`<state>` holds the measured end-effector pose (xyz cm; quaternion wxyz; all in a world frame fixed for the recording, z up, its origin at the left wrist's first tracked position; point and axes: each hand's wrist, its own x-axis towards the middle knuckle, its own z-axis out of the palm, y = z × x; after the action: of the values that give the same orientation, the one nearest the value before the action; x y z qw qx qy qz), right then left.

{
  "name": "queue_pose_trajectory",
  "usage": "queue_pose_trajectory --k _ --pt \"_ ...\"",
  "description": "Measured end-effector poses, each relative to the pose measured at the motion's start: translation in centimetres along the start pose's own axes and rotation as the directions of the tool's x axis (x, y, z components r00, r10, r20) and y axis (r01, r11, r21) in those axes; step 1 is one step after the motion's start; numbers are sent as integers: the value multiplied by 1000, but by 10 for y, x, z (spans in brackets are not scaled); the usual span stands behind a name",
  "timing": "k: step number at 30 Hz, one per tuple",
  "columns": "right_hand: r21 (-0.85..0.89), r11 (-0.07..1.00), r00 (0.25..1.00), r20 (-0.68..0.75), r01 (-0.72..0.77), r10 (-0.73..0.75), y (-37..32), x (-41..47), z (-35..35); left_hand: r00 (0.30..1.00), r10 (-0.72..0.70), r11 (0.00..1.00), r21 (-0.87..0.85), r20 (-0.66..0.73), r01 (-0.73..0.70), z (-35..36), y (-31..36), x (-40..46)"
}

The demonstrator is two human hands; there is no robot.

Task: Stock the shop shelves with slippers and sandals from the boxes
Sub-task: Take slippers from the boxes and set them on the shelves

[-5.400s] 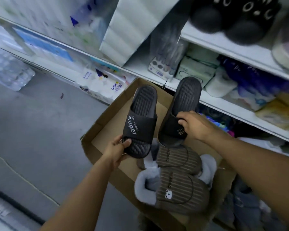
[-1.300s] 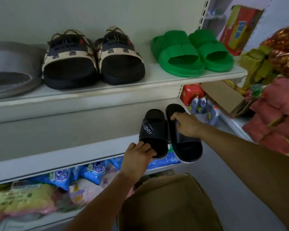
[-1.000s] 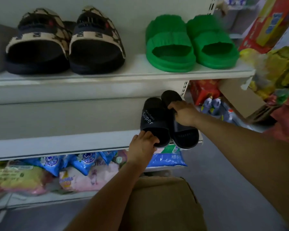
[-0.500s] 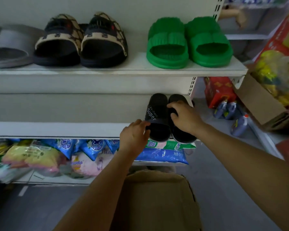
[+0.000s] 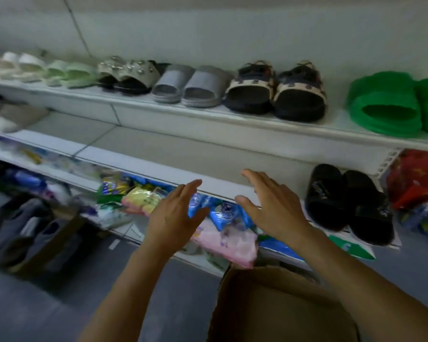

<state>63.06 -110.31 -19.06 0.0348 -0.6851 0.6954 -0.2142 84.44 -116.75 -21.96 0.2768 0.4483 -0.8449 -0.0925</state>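
Let go of the black slippers (image 5: 347,202), now resting side by side on the middle shelf (image 5: 158,166); drew left hand (image 5: 177,214) and right hand (image 5: 273,206) back, open and empty. Swung view leftward.

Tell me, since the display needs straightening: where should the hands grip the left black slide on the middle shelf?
Probably the heel end of the left black slide, approached from the aisle side. It lies flat with the heel nearest the shelf edge and its toe toward the back wall; its partner crowds its right side.

Just right of my right hand (image 5: 274,206) I see a plain black pair of slippers (image 5: 349,203), and above them a bright green pair (image 5: 386,107). Above my hands I see a grey pair (image 5: 190,87) beside a beige-and-black patterned pair (image 5: 277,92). Beneath my left hand (image 5: 176,215) lie blue packets (image 5: 223,213) and a pink one (image 5: 230,243).
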Motion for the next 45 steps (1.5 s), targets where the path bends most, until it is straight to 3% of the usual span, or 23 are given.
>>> queue_pose_trajectory --k 9,20,31,45 --pt "91 983 987 -42 159 -155 -213 55 82 967 -106 984 115 -232 135 -170 -181 -94" --pt "214 924 948 -36 316 -316 -458 132 213 898 -323 899 200 -298 389 -330 -400 -195" --pt "234 857 843 192 458 -503 -649 279 321 831 -491 795 256 -263 550 -434 -610 -193" --pt "334 826 715 417 454 -561 -882 495 495 619 -752 635 6 -228 773 -503 -904 -150"
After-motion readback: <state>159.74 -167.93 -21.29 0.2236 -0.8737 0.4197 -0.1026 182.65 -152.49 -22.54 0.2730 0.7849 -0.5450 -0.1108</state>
